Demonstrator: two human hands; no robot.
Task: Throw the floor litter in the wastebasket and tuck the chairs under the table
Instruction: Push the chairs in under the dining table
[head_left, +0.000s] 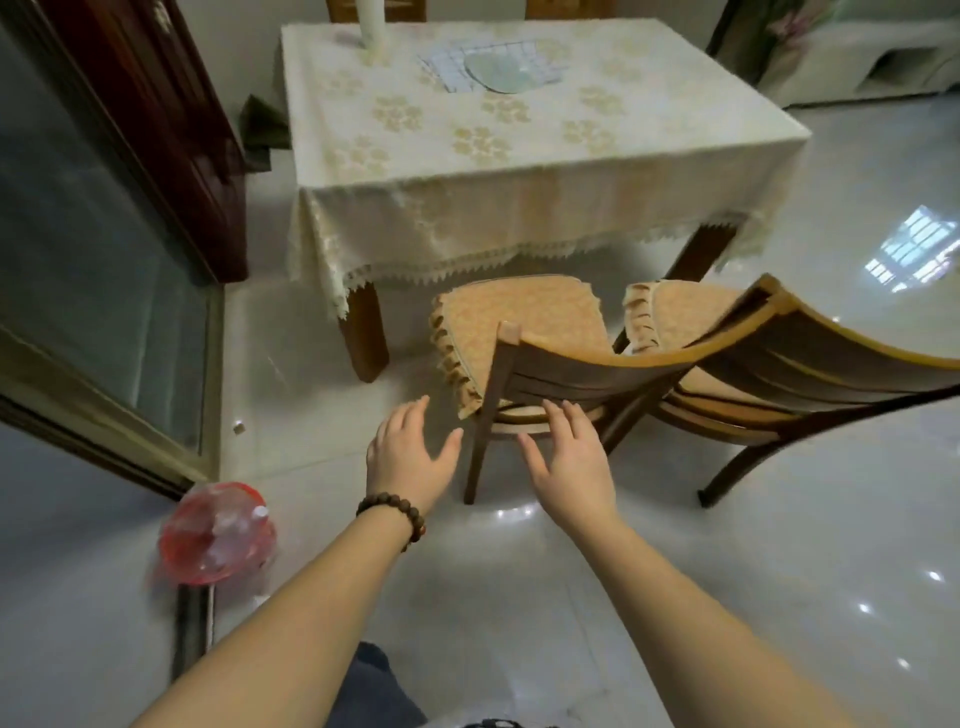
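The chairs (587, 371) are showing smooth brown wood with fringed cloth seats — the tablecloth (498, 171) is looking lacy, the floor (779, 519) glossy tile.

soft daylight, floor (727, 571) glare, bent edges

Your arms are bare right up to the frame edge, no sleeves visible. Your left hand (408, 454) has a bead bracelet (395, 512) at the wrist: dark brown round beads, single strand, looks wooden. Your right hand (569, 462) has nothing on wrist or fingers. A patch of dark blue-grey garment (374, 686) shows bottom centre between your forearms.
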